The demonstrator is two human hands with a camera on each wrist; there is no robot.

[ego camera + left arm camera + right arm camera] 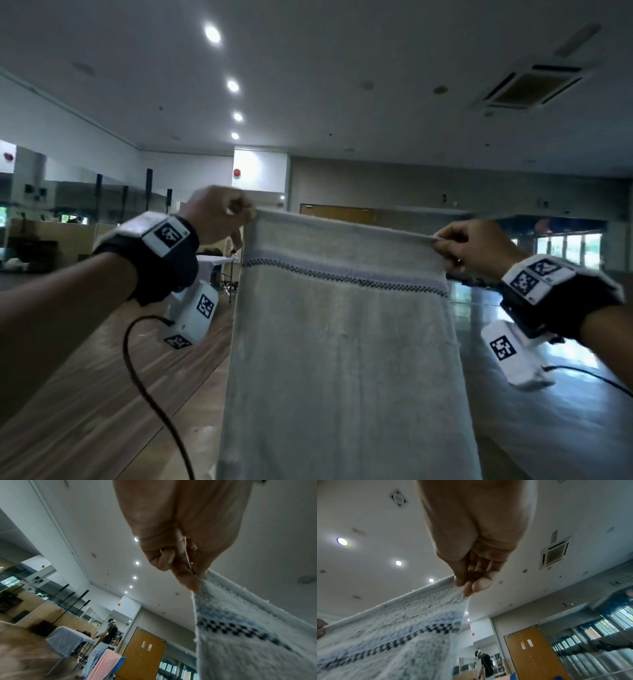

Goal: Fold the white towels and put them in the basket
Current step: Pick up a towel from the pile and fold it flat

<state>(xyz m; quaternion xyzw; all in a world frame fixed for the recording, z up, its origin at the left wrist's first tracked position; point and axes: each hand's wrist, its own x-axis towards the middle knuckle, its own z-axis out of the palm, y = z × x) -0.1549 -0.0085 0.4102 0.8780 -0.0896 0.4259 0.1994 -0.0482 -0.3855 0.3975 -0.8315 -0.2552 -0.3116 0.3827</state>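
The person holds one white towel [346, 342] up in the air, in the middle of a big room. The left hand [219, 214] is at the top left corner of the towel. The right hand [476, 248] is at the top right corner. Each hand pinches its corner between the thumb and the fingers, and the other fingers are curled in. In the left wrist view the fingertips [190, 582] press tight on the corner of the cloth. In the right wrist view the fingertips [481, 584] do the same on the other corner.

The top edge of the towel is pulled flat and almost straight from one hand to the other. The right corner sits a little lower than the left one. The two side edges hang down and run off the bottom of the head view, so the bottom edge cannot be seen.

There is open wood floor [85, 394] on the left of the towel and shiny floor on the right. A covered table [68, 638] stands far off on the left. A person [111, 630] stands behind it. Brown doors [532, 651] are in the far wall.

The towel is fluffy and pale. A blue stripe runs across it near the top, with a dark checked band [342, 274] just under the stripe. It hangs in one flat layer, facing the person.
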